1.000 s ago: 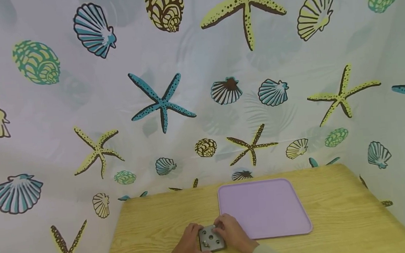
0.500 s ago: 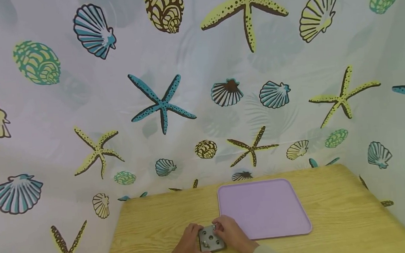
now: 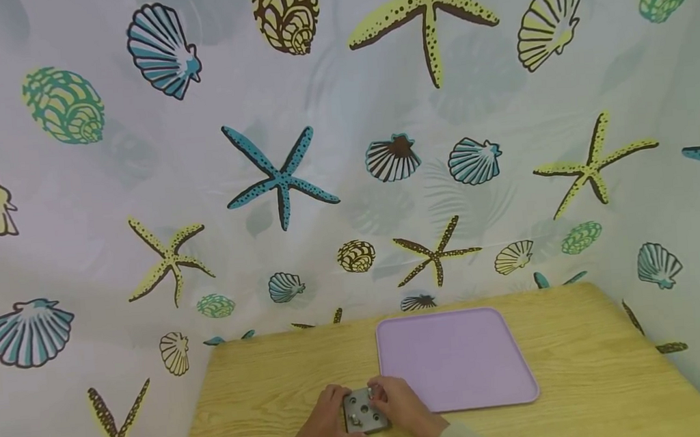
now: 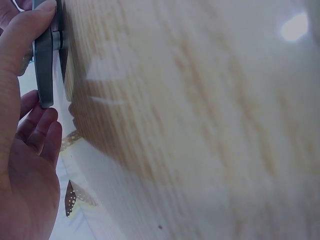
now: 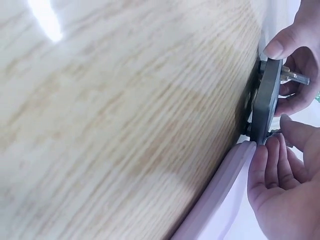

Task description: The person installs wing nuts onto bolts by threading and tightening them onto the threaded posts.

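Observation:
A square grey metal plate with several holes lies at the front of the table, raised a little on the bolt heads beneath it. My left hand grips its left side, thumb along the near edge and fingers at the far corner. Near the front left corner, a threaded bolt with a nut on it sticks up through the plate. At the far right corner, my right hand pinches the hardware on a second upright bolt between thumb and fingers; the fingers mostly hide it.
A flat lilac tray lies just right of the plate, its rim close to my right hand. The wood-grain table ends at a shell-and-starfish patterned curtain at the back and both sides.
My right fingers have shifted slightly around the far right bolt, their tips drawing a little toward me. My left hand and the plate stay in place.

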`<state>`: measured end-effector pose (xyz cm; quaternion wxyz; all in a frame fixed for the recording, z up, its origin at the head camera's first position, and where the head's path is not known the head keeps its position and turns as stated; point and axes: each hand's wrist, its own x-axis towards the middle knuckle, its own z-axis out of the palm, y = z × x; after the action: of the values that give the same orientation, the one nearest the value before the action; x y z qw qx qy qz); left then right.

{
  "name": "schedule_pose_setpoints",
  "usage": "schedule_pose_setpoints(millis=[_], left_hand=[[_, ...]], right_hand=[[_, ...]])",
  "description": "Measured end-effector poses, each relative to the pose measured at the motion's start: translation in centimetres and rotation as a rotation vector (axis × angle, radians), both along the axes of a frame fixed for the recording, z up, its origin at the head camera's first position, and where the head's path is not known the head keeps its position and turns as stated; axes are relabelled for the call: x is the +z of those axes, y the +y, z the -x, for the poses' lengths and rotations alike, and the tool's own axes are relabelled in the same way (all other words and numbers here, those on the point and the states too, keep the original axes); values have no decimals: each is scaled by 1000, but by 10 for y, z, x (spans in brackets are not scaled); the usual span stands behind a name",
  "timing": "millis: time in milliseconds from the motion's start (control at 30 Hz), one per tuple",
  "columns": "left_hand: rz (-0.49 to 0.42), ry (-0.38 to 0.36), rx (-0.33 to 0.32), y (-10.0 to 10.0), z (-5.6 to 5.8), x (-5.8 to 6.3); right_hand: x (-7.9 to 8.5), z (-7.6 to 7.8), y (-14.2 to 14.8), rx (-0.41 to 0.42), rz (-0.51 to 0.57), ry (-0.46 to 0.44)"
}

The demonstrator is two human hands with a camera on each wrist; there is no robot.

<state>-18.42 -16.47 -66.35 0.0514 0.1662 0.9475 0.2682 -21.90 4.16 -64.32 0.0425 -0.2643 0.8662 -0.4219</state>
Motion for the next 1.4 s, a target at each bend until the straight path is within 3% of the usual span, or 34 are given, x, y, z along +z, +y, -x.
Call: schedule_pose_setpoints(millis=[233,433,733,1033,1267,1400], left_hand=[[-3,9,-4,-2,1,-6],[5,15,-6,-3,2,-7],[-12,43,-18,-3,0,-3],[3,41,-20,-2,0,-4],[-3,44,-16,-2,3,-10],[-9,31,-6,-2,2,-7]], right_hand=[[1,-1,-2,8,-1,60],[2,2,-1,-74,-83,117],[2,-1,2,-49,-55,27],[3,-1,-2,-23,-30,46],[4,3,-1,-69,-122,52],[2,3,-1,-61,-90,31]])
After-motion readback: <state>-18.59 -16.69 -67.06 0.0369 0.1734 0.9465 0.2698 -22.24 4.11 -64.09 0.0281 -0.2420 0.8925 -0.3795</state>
